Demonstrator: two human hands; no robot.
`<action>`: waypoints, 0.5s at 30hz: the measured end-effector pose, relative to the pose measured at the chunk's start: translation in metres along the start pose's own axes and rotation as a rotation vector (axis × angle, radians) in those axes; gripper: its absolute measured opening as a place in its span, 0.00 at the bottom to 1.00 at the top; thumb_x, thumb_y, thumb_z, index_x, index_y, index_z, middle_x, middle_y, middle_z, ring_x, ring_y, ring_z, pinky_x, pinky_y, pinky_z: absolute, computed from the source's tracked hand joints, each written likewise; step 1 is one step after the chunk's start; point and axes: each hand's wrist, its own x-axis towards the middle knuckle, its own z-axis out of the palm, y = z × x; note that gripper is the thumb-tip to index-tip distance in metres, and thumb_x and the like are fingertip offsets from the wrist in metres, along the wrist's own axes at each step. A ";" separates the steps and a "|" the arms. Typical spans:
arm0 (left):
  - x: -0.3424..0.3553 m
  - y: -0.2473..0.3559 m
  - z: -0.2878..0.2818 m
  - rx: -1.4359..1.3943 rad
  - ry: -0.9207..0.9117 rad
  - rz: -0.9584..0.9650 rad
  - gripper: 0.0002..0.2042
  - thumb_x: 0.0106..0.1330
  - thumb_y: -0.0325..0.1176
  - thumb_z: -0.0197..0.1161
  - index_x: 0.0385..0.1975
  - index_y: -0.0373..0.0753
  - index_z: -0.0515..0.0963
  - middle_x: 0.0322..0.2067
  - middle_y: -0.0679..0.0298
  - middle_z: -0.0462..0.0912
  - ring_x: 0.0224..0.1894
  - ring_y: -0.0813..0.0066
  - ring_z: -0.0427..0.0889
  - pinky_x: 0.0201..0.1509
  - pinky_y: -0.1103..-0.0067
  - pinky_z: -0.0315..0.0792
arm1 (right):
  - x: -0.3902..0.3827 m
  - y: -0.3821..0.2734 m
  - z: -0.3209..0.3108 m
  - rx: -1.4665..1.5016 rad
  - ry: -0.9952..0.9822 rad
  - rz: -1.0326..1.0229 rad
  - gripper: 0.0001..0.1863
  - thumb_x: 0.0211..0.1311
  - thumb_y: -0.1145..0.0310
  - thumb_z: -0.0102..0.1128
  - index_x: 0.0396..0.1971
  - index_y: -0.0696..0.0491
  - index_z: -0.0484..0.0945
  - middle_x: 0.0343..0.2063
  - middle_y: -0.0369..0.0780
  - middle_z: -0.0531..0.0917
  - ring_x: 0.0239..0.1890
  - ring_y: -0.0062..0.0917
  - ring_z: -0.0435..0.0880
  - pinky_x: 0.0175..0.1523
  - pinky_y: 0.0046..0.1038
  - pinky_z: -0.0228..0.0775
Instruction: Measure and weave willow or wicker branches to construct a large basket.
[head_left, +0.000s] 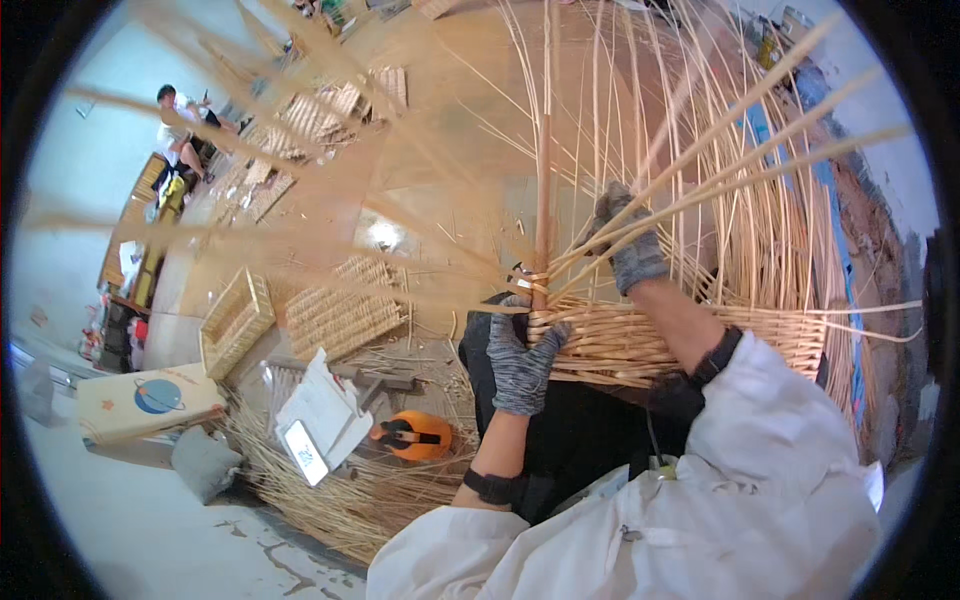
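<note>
A partly woven wicker panel lies across my lap, with an upright wooden rod at its left corner. Long loose wicker strands rise and fan out from its far edge. My left hand, in a grey knit glove, is closed around the panel's corner at the foot of the rod, the thumb on the weave. Above the panel, my right hand, gloved alike, is closed on wicker strands that slant up to the right. Its fingertips are partly hidden.
A shallow wicker basket and a woven panel lie on the floor to the left. Nearer are a phone on papers, an orange object with a black handle, and a box. A person sits far left.
</note>
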 end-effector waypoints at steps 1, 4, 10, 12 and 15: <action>-0.002 -0.005 -0.005 0.018 0.031 0.018 0.21 0.42 0.24 0.69 0.35 0.36 0.67 0.31 0.65 0.70 0.35 0.76 0.70 0.40 0.81 0.68 | -0.013 0.002 0.001 0.044 -0.018 -0.069 0.12 0.58 0.62 0.47 0.21 0.53 0.68 0.17 0.37 0.66 0.20 0.28 0.67 0.29 0.30 0.65; -0.008 -0.002 -0.018 -0.061 0.098 -0.048 0.19 0.43 0.24 0.68 0.35 0.37 0.67 0.30 0.65 0.70 0.31 0.77 0.69 0.39 0.82 0.67 | -0.045 0.004 -0.006 0.415 -0.101 0.096 0.15 0.60 0.58 0.43 0.20 0.51 0.67 0.11 0.35 0.62 0.14 0.24 0.62 0.25 0.28 0.65; -0.023 0.036 0.011 0.135 0.218 0.320 0.09 0.51 0.23 0.60 0.30 0.35 0.68 0.28 0.64 0.73 0.32 0.75 0.72 0.40 0.80 0.68 | -0.038 0.009 -0.034 0.901 0.065 0.519 0.16 0.61 0.54 0.42 0.18 0.47 0.64 0.07 0.30 0.56 0.10 0.19 0.55 0.25 0.25 0.64; -0.016 0.048 0.012 0.314 -0.108 0.503 0.11 0.53 0.27 0.58 0.36 0.34 0.69 0.32 0.57 0.75 0.36 0.67 0.74 0.44 0.77 0.68 | -0.038 0.015 -0.042 0.945 0.073 0.579 0.16 0.61 0.54 0.43 0.18 0.47 0.64 0.07 0.30 0.56 0.10 0.19 0.55 0.25 0.25 0.64; 0.010 0.054 0.042 0.835 -0.649 0.463 0.24 0.52 0.36 0.60 0.48 0.35 0.64 0.42 0.52 0.72 0.48 0.55 0.69 0.52 0.69 0.64 | -0.038 0.029 -0.050 1.086 -0.135 0.481 0.11 0.59 0.63 0.48 0.19 0.49 0.66 0.10 0.32 0.62 0.15 0.22 0.63 0.29 0.28 0.67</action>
